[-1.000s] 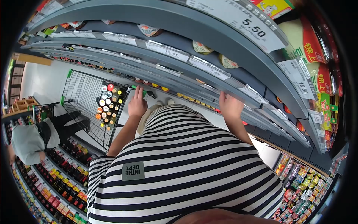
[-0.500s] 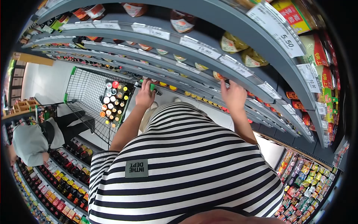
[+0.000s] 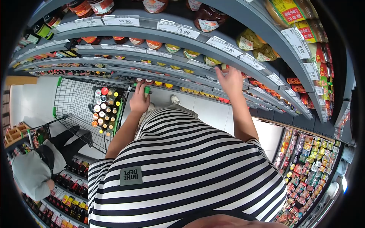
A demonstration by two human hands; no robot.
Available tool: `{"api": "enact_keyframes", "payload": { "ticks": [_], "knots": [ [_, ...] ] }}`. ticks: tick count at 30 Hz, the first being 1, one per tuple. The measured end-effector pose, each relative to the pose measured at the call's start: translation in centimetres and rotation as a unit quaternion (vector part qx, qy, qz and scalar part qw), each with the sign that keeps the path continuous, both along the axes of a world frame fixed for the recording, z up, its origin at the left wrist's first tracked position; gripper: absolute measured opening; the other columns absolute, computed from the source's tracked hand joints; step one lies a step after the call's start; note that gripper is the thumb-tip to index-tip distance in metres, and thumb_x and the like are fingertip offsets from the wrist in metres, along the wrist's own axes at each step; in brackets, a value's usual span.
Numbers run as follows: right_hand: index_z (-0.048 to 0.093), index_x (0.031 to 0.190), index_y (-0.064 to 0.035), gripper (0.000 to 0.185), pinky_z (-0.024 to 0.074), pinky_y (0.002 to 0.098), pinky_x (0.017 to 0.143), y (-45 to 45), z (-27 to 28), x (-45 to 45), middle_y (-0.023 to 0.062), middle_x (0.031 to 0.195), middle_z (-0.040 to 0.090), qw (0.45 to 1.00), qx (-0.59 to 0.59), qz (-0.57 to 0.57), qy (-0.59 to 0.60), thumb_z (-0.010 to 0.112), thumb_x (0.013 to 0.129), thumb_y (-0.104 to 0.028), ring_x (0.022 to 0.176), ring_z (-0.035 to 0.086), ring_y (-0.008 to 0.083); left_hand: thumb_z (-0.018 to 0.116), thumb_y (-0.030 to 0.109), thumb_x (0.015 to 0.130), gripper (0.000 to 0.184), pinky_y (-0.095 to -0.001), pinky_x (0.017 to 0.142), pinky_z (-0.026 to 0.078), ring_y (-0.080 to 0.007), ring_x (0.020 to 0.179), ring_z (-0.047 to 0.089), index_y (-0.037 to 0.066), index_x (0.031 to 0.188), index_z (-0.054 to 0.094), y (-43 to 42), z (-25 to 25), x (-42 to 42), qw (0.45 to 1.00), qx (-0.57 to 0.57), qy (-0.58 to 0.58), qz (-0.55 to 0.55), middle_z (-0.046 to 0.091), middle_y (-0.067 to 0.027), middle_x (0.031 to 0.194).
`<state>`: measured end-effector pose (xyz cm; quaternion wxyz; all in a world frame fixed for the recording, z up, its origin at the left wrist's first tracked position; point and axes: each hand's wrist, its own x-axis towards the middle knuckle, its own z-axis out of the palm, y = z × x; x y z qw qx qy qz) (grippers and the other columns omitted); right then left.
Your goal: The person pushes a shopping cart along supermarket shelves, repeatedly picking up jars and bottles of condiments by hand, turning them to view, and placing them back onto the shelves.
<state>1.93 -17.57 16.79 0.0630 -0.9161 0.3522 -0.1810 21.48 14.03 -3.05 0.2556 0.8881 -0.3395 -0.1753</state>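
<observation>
Now a jar (image 3: 212, 60) sits on the shelf (image 3: 180, 60) just beside the right hand's (image 3: 230, 81) thumb.
That thumb stands apart from the fingers; their tips are hidden at the shelf edge, so I can't tell whether this grip has hold of anything. Farther out, the left hand's (image 3: 139, 99) fingers, stretched straight a second ago, curl round the green cart handle (image 3: 147, 90), keeping the cart (image 3: 72, 95) of bottles (image 3: 106, 110) in hand.

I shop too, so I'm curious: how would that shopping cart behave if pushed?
The shopping cart is probably heavy to start, given its bottles. Being wire-built, it looks fairly stiff. The bottles, caps up, might clink or tip.
</observation>
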Motion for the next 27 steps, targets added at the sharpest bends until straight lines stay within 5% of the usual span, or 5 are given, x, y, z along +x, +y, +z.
{"api": "enact_keyframes", "payload": {
  "ticks": [6, 8, 14, 22, 27],
  "knots": [
    [0.066, 0.123, -0.0031, 0.055, 0.0533, 0.0458, 0.085, -0.5, 0.9, 3.5, 0.0138, 0.077, 0.074, 0.988, 0.065, -0.047, 0.134, 0.075, 0.086, -0.042, 0.083, 0.070, 0.0369, 0.069, 0.023, 0.086, 0.059, -0.0505, 0.085, 0.055, -0.0381, 0.110, 0.063, 0.022, 0.140, 0.045, 2.2, -0.5, 1.7, 1.000, -0.008, -0.020, 0.001, 0.042, -0.0078, 0.153],
    [0.067, 0.120, -0.0039, 0.050, 0.0501, 0.0485, 0.094, -1.0, 0.3, 4.0, 0.0195, 0.110, 0.071, 0.994, 0.050, -0.020, 0.100, 0.075, 0.085, -0.039, 0.103, 0.067, 0.0371, 0.069, 0.023, 0.086, 0.059, -0.0504, 0.085, 0.055, -0.0380, 0.110, 0.063, 0.022, 0.140, 0.045, 2.7, -0.8, 2.0, 0.999, -0.021, -0.030, 0.007, 0.042, -0.0073, 0.153],
    [0.059, 0.138, -0.0085, 0.067, 0.0433, 0.0456, 0.108, -1.3, 2.1, 5.4, 0.0197, 0.145, 0.054, 0.979, 0.007, -0.014, 0.204, 0.069, 0.087, -0.051, 0.132, 0.051, 0.0385, 0.067, 0.023, 0.089, 0.054, -0.0503, 0.087, 0.054, -0.0376, 0.115, 0.062, 0.020, 0.140, 0.047, 3.5, 0.2, 3.3, 0.999, 0.007, -0.032, 0.018, 0.044, -0.0062, 0.154],
    [0.068, 0.125, -0.0146, 0.047, 0.0490, 0.0474, 0.097, -1.7, 2.6, 5.7, 0.0119, 0.125, 0.067, 0.982, -0.075, 0.075, 0.157, 0.066, 0.089, -0.044, 0.116, 0.062, 0.0349, 0.068, 0.021, 0.088, 0.056, -0.0474, 0.088, 0.055, -0.0373, 0.117, 0.061, 0.017, 0.140, 0.046, 3.8, 0.1, 4.0, 0.998, 0.009, -0.056, 0.008, 0.046, -0.0065, 0.152],
    [0.066, 0.129, -0.0153, 0.051, 0.0460, 0.0451, 0.103, -2.2, 2.9, 6.4, 0.0102, 0.131, 0.066, 0.982, 0.011, 0.067, 0.174, 0.064, 0.090, -0.048, 0.123, 0.059, 0.0329, 0.067, 0.020, 0.088, 0.057, -0.0472, 0.087, 0.055, -0.0379, 0.117, 0.061, 0.016, 0.141, 0.046, 3.5, 0.5, 4.0, 0.998, 0.027, -0.058, 0.000, 0.045, -0.0082, 0.152]
  ]
}}
